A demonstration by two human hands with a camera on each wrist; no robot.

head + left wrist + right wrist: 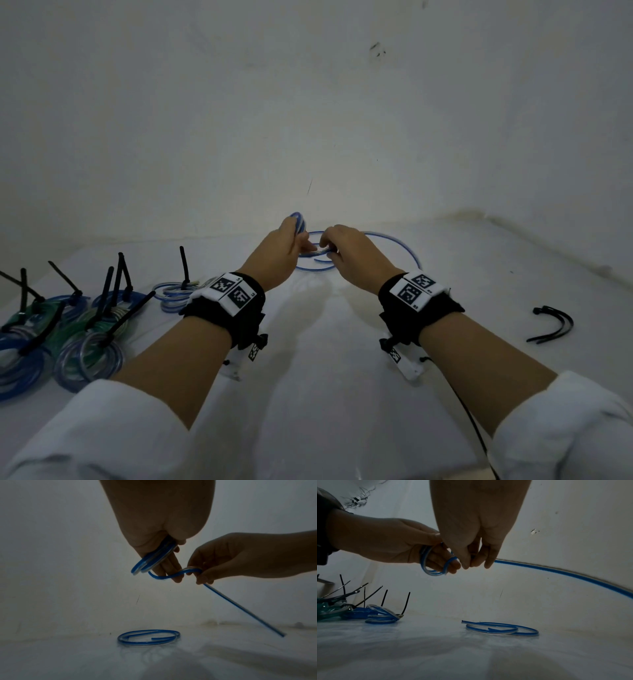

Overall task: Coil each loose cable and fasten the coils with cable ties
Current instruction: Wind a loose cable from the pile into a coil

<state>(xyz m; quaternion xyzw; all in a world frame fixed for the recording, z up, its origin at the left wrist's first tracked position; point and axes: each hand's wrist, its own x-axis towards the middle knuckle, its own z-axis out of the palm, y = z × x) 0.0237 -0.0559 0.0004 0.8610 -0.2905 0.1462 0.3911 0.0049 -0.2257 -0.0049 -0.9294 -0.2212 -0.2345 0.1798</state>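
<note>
My left hand holds a small coil of blue cable round its fingers, above the white table. Just to its right, my right hand pinches the same cable's free run, which curves away to the right and down to the table. The right wrist view shows the left hand with several turns looped over its fingers. A second blue cable lies loosely curled on the table below both hands. Two loose black cable ties lie at the right.
Several finished blue and green coils with upright black tie tails crowd the table's left side. One more tied blue coil sits nearer my left wrist. A white wall rises close behind the hands.
</note>
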